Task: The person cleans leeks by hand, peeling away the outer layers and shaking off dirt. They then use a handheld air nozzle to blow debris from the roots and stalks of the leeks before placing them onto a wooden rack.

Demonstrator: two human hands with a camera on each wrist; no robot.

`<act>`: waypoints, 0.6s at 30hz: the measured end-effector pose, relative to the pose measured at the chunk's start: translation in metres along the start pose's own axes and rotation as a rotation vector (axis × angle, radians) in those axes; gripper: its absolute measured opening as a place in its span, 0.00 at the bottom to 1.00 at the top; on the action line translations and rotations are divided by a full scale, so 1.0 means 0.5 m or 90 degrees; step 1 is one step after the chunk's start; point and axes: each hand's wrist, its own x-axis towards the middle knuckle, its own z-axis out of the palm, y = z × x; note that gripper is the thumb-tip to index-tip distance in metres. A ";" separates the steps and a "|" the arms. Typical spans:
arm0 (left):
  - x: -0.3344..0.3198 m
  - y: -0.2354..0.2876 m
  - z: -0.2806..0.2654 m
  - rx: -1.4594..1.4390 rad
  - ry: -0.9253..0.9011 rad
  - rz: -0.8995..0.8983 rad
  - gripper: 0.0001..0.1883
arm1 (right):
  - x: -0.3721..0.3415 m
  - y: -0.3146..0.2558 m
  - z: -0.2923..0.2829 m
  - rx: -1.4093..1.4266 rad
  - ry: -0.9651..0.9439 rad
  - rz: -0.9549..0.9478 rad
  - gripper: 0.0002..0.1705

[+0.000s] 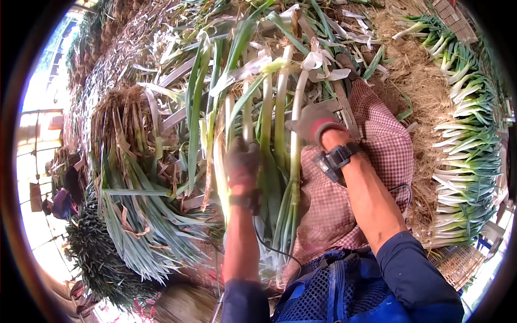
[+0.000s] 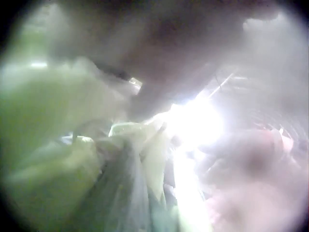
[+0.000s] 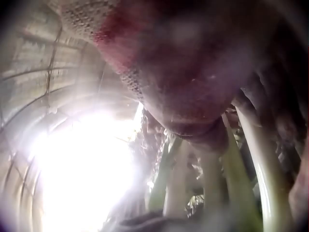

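Note:
Several long leeks lie side by side across the person's lap, white ends away from the body, green leaves toward it. The left hand (image 1: pixel 243 162), in a dark glove with a reddish cuff and blurred, grips a leek (image 1: pixel 247 116) whose pale stalk rises beyond the fingers. Beside the rightmost leek (image 1: pixel 296 110), the gloved right hand (image 1: pixel 319 123) has its fingertips on the pale stalk, curled about it. A white leek stalk (image 3: pixel 263 169) comes out from under the fingers in the right wrist view. Blurred pale-green leaves (image 2: pixel 53 121) fill much of the left wrist view.
A bundle of leeks (image 1: pixel 137 177) with brown roots stands at the left. Trimmed leeks (image 1: pixel 458 161) form a long row at the right, beside a heap of root trimmings (image 1: pixel 423 107). Peeled leaves litter the far ground. A checked cloth (image 1: pixel 344 194) covers the lap.

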 end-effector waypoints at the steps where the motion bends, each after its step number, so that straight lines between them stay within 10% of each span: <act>1: -0.017 0.032 -0.024 -0.169 0.010 -0.050 0.19 | -0.001 -0.006 0.011 0.000 0.001 0.001 0.34; 18: 0.012 0.031 0.013 -0.452 -0.071 -0.065 0.16 | 0.109 -0.027 0.085 0.553 0.256 -0.091 0.31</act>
